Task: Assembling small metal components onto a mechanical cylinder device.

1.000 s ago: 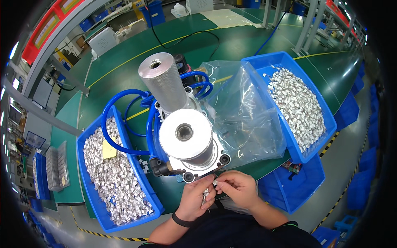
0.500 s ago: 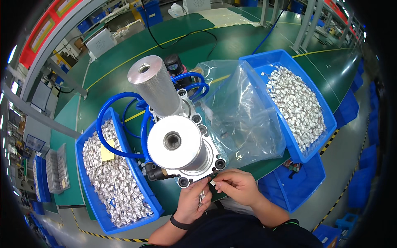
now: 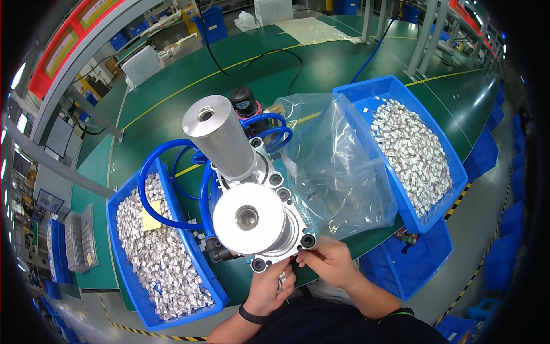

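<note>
In front of me stands a pneumatic press with two upright silver cylinders and blue air hoses. My left hand, below its front edge, is closed around several small silvery-white pieces. My right hand is pinched closed beside it, fingertips at the lower front corner of the press. What the right fingertips grip is hidden under the plate's edge. A blue tray on the left is heaped with similar small pieces and bears a yellow paper slip. Another blue tray on the right holds more of them.
A clear plastic bag lies between the press and the right tray. Below that tray is another blue bin. Blue hoses loop over the left tray. A black cable crosses the green table behind.
The view has shifted slightly, so the press and trays sit lower in it. My right fingertips are now at the press's edge, and the small white piece seen between them is out of sight.
</note>
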